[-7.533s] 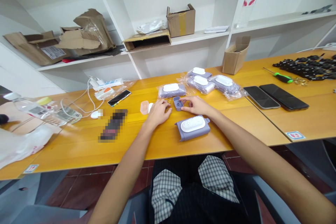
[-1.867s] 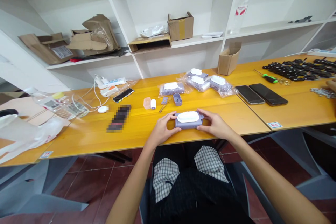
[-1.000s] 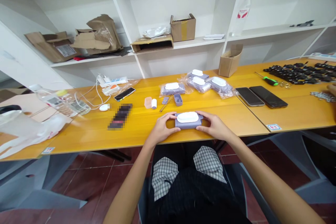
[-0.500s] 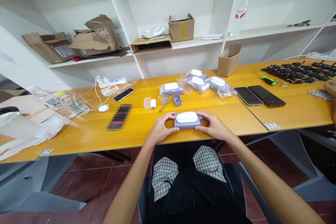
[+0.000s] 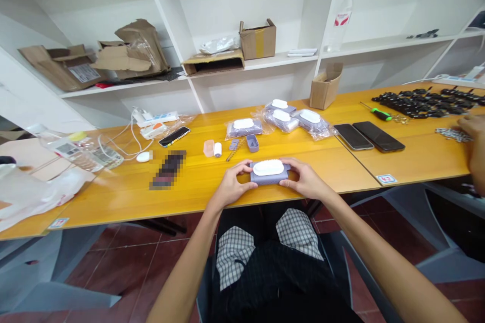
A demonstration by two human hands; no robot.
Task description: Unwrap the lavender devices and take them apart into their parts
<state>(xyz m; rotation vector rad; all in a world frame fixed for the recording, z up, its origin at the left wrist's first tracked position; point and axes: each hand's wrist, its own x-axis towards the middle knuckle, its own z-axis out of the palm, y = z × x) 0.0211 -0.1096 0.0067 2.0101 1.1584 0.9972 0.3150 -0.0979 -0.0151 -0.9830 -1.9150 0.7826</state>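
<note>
Between my two hands, a purple-grey block-shaped device with a raised white oval top (image 5: 268, 168) rests at the table's front edge. My left hand (image 5: 235, 184) grips its left end, thumb at the front and fingers behind. At the opposite end, my right hand (image 5: 304, 178) grips it the same way, with a small tab showing beside the fingers. Just beyond lie a small purple cup (image 5: 252, 143), a coil spring (image 5: 235, 149), little purple pieces (image 5: 234, 144), a white cylinder (image 5: 217, 150) and a pale pink cup (image 5: 208, 148).
Several similar devices in clear plastic bags (image 5: 312, 122) lie farther back. Two dark phones (image 5: 378, 136), a green-handled screwdriver (image 5: 381, 114) and rows of black parts (image 5: 420, 103) are to the right. Another person's hand (image 5: 475, 128) is near some screws (image 5: 452, 135). Bottles (image 5: 78, 149) and cables stand left.
The view has shifted slightly, so the table things appear a little farther left. Both hands keep their hold on the device. The other person's hand shows more at the right edge.
</note>
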